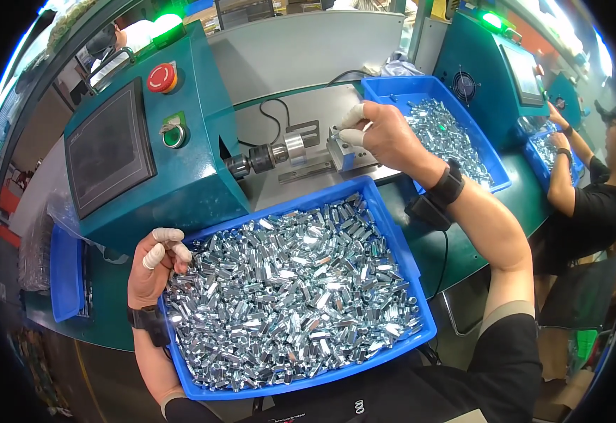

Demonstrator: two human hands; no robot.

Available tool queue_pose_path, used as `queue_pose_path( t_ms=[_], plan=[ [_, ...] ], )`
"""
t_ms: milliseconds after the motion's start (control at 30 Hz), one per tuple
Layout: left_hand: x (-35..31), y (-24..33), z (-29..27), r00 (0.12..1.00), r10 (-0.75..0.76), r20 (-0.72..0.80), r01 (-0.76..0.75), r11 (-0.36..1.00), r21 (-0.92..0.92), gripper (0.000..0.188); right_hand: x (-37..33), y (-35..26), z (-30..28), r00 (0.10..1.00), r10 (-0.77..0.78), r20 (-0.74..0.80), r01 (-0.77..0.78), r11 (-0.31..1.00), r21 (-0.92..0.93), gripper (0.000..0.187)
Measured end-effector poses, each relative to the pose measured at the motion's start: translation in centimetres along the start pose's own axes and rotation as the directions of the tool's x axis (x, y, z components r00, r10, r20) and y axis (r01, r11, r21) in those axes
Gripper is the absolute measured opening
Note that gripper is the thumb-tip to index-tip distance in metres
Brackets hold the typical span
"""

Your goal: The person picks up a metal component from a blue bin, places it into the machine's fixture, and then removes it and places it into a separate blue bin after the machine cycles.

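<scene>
A large blue tray in front of me is heaped with shiny hexagonal metal coupling nuts. My left hand, with white finger cots on some fingers, is curled over the tray's left edge beside the nuts; whether a nut is in its fingers I cannot make out. My right hand, also wearing finger cots, pinches thumb and finger together at a metal fixture block. Anything between those fingertips is too small or hidden to name. Left of the block, a chuck with a round metal piece points toward it.
A teal machine with a dark screen, red stop button and green button stands at left. Behind my right arm lies a second blue tray of metal parts. A co-worker sits at another teal machine on the right.
</scene>
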State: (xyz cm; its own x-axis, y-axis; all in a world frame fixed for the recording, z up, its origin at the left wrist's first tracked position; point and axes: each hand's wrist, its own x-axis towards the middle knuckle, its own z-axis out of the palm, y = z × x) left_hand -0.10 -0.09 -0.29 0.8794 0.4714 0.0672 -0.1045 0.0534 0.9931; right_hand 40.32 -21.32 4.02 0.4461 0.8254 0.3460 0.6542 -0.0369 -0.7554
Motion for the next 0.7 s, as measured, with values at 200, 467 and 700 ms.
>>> queue_pose_path(
  t_ms=[200,467,700],
  plan=[
    [0.2,-0.1,0.0,1.000,0.011,0.000,-0.011,1.000,-0.002,0.046,0.7,0.3,-0.9,0.996,0.021,0.081,-0.015,0.997,-0.070,0.017],
    [-0.1,0.0,-0.1,1.000,0.016,0.005,-0.016,1.000,-0.009,0.046,-1.7,-0.2,-0.6,0.876,-0.460,0.142,0.465,0.731,-0.499,0.024],
    [-0.1,0.1,0.3,1.000,0.005,-0.008,-0.005,1.000,-0.001,0.047,-3.4,-0.8,-0.2,0.979,0.143,0.144,-0.163,0.976,0.143,0.037]
  ],
)
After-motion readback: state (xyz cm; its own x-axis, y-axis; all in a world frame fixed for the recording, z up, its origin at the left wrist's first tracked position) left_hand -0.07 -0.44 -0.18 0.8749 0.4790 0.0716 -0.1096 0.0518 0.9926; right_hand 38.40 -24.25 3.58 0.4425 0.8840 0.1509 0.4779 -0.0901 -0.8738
